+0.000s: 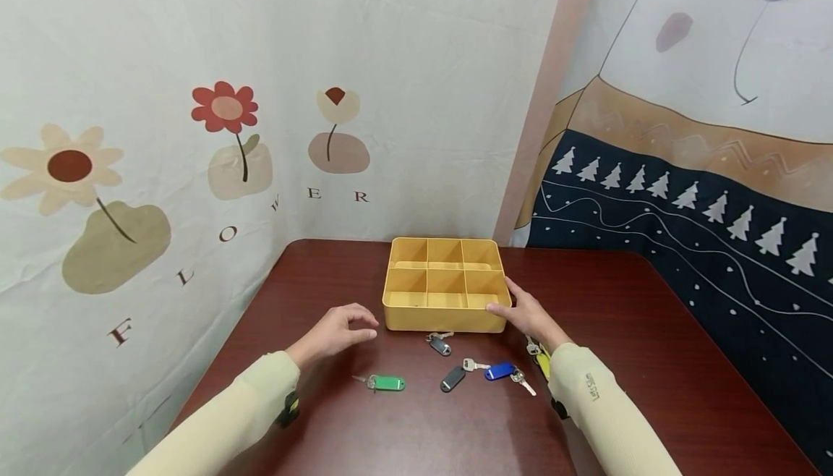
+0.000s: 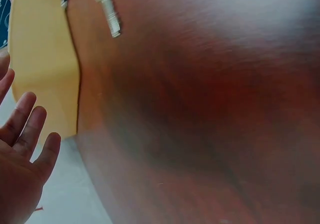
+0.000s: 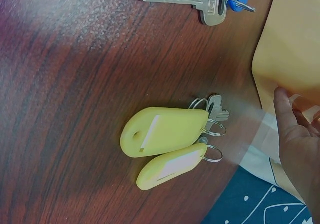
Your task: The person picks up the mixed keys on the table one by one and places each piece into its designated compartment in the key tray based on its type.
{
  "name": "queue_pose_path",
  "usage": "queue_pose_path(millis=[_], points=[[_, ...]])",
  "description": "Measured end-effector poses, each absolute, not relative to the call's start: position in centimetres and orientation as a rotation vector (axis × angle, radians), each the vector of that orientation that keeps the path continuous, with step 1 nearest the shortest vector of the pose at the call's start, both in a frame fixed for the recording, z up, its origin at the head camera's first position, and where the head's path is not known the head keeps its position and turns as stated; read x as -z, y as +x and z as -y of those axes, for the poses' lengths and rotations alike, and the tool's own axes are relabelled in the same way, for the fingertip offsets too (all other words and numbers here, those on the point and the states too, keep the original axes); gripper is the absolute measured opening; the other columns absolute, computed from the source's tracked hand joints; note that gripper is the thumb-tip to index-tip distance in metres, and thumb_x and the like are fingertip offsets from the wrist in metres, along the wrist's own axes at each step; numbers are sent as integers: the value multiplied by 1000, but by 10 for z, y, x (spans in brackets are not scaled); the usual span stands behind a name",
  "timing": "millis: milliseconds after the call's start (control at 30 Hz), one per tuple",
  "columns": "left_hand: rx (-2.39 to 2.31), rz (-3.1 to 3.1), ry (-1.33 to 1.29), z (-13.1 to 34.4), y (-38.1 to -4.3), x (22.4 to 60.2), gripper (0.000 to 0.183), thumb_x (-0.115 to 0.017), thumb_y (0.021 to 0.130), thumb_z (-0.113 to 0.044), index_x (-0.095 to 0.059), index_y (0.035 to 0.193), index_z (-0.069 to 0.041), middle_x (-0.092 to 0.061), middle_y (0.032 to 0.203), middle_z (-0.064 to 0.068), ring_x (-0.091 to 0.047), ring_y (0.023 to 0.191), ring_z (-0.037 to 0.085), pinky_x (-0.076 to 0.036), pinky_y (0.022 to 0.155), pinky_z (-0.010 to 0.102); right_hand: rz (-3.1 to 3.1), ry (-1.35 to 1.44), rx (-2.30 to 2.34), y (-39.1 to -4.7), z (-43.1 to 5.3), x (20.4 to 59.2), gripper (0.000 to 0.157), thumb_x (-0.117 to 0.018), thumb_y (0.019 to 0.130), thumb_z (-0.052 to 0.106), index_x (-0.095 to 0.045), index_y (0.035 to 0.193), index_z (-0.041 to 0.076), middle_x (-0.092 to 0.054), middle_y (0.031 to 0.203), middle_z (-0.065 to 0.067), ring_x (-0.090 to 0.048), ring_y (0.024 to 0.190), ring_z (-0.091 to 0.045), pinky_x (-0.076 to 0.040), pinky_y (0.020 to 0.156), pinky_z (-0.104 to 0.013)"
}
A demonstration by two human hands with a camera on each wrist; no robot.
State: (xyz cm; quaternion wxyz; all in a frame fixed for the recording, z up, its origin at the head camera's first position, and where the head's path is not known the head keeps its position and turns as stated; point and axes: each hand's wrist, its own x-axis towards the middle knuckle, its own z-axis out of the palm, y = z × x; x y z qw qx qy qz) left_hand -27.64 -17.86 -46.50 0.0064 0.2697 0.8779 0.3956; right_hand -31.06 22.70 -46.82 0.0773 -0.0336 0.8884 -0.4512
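A yellow box (image 1: 449,319) with several compartments stands on the table. My right hand (image 1: 528,313) touches its front right corner, the thumb against the front wall and the fingers along the right side. In the right wrist view, the thumb (image 3: 286,112) meets the box wall (image 3: 295,29). Left of the box, my left hand (image 1: 338,330) hovers apart from it with loosely bent fingers and nothing in them. Keys with tags lie in front: green (image 1: 389,383), blue (image 1: 500,371), dark grey (image 1: 453,379) and another dark grey (image 1: 440,346). Two yellow tags (image 3: 167,131) lie under the right forearm.
The dark red-brown table (image 1: 416,425) reaches back to a pale fabric wall (image 1: 416,100) with printed flowers. On the right hangs a navy cloth (image 1: 716,244) with white trees.
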Motion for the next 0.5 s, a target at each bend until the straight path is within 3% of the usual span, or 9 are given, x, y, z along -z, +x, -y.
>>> queue_pose_path(millis=[233,500], points=[[-1056,-2689,1037,183,-259,479,13,-76,88,-15,-76,99,-7,-67,102,-3,-62,97,15,-51,87,36,-2645,-72,1358,-311,-227,469,101,-69,86,56,-14,160,15,-28,158,-21,-27,143,-42,-24,110,-64],[-887,-2657,1191,184,-247,494,11,-80,84,-21,-78,94,-17,-67,104,-1,-59,99,13,-48,86,33,-2655,-78,1349,-311,-227,469,100,-69,87,56,-15,160,15,-28,158,-21,-28,143,-42,-24,110,-64]])
